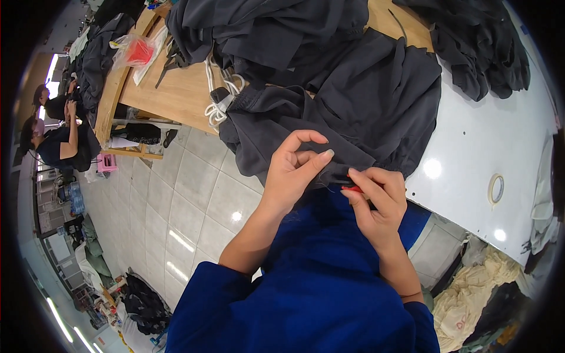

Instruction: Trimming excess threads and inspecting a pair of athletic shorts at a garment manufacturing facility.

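A dark grey garment (353,112) lies spread over the near edge of a white table (488,147) in the middle of the frame, its long axis running from the upper right down toward the person's chest, where one hem hangs off the table. It is soft, matte and creased, with a white drawstring (218,100) looped at its upper-left end.

The left hand (294,170) pinches a fold of the hem between thumb and forefinger, the other fingers curled. Just beside it, the right hand (376,200) has its fingers pressed together around a small red tool (352,189), held against the same fold.

Further out, more dark garments (265,29) are heaped on a wooden table (176,88) at the upper left. A roll of tape (497,189) sits on the white table at right. Below is a pale tiled floor (176,206); other people (59,135) sit at the far left.
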A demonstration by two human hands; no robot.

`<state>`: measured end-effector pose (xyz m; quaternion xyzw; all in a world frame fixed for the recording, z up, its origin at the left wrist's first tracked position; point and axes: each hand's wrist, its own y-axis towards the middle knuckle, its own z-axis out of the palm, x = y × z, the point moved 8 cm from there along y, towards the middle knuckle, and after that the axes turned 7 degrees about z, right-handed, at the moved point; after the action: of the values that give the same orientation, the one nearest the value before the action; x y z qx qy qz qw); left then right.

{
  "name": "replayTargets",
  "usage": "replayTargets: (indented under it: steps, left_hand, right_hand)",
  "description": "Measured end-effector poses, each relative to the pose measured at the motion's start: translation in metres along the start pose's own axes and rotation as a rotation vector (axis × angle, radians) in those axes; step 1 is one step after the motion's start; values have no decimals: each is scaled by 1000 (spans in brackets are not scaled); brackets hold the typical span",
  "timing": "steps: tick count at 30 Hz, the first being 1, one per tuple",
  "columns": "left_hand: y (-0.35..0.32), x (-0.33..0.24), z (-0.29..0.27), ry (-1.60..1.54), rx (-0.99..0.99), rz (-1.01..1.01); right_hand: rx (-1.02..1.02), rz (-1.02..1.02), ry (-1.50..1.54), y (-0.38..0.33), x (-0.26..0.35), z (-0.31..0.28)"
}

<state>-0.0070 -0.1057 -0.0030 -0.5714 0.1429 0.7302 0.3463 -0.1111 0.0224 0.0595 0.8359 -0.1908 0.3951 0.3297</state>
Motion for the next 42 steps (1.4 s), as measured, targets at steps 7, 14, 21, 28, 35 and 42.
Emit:
replayTargets:
  steps: [7,14,21,28,35,42]
  left_hand:
    - [0,-1,0,-61,6,22]
    - [1,1,-1,-42,-19,11]
    - [2,-5,4,-45,-65,8]
    - [1,-5,2,-6,-38,63]
    - [0,-11,6,61,-27,108]
    - [0,-12,6,74,-35,118]
  right_hand:
    - [34,65,23,-2,-9,-4]
    - [14,12,-23,-2,-5,-3]
    - [-16,-29,-3,2,-2,1]
    - [-21,-32,-58,0,-1,-2]
    - [-33,-54,-121,3,3,-4]
    - [-24,-58,-140,4,5,-6]
